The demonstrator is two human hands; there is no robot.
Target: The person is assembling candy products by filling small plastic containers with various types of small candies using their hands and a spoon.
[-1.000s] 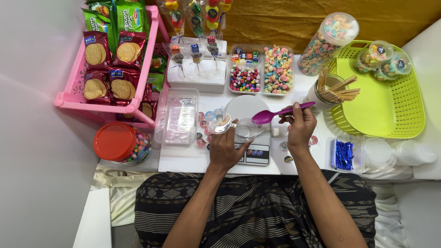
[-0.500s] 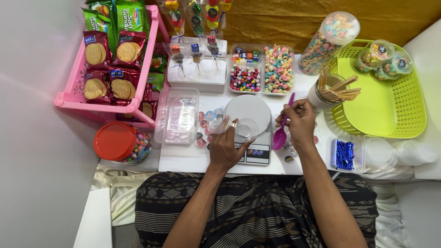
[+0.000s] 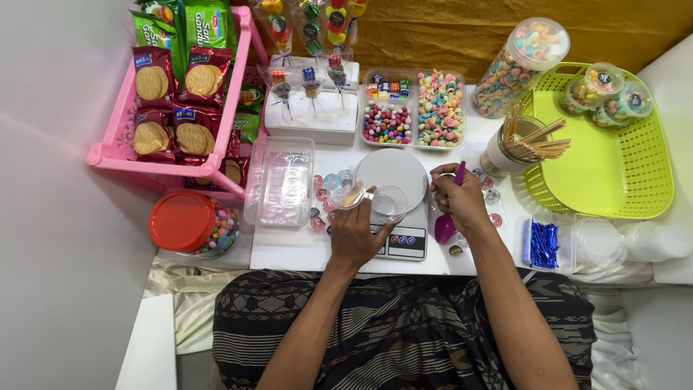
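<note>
Head view shows the left hand [image 3: 359,235] gripping two small clear cups [image 3: 369,200] over the front edge of a white kitchen scale [image 3: 398,217]. Just beside it, the right hand [image 3: 458,198] holds a purple scoop [image 3: 447,220] pointing down, near the green basket [image 3: 613,162].

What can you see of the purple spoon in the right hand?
The purple spoon looks like glossy plastic, magenta-purple all over. The right hand grips its handle, and the handle tip pokes up above the fingers. The spoon hangs almost upright with the rounded bowl at the bottom, beside the right edge of the kitchen scale, over the white table. I cannot tell whether the bowl holds anything or touches the table.
</note>
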